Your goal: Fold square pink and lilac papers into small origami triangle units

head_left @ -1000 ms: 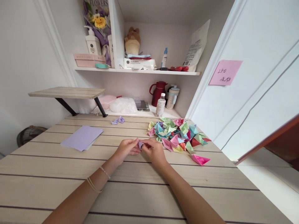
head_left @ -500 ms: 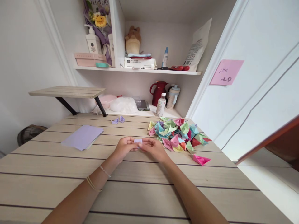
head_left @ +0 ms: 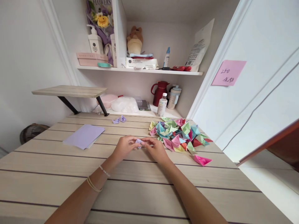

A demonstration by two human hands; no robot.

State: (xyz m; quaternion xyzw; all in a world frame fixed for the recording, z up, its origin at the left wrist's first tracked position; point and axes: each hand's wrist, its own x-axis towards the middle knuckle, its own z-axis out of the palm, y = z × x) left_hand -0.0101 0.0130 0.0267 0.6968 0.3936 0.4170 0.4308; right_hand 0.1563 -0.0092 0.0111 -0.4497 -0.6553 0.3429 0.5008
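Observation:
A small folded piece of purple paper [head_left: 139,142] is pinched between my two hands, above the middle of the table. My left hand [head_left: 125,146] grips its left side with thumb and fingers. On the other side, my right hand [head_left: 154,148] has its thumb and fingertips closed on the paper. Fingers cover part of it, so its exact folded shape is hard to make out. Beyond my hands lie two small purple folded papers [head_left: 119,119]. To the left is a stack of flat purple sheets [head_left: 84,136].
A heap of colourful paper boats [head_left: 178,133] covers the table's right side, with a bright pink boat [head_left: 202,160] just in front. A clear bottle [head_left: 162,105] and a red jug [head_left: 160,93] stand at the back. A small raised shelf [head_left: 70,90] is at the left.
The purple paper between my fingers has gone from a flat rectangle to a more angled, bunched shape. Both hands stay in nearly the same place; the view has shifted slightly.

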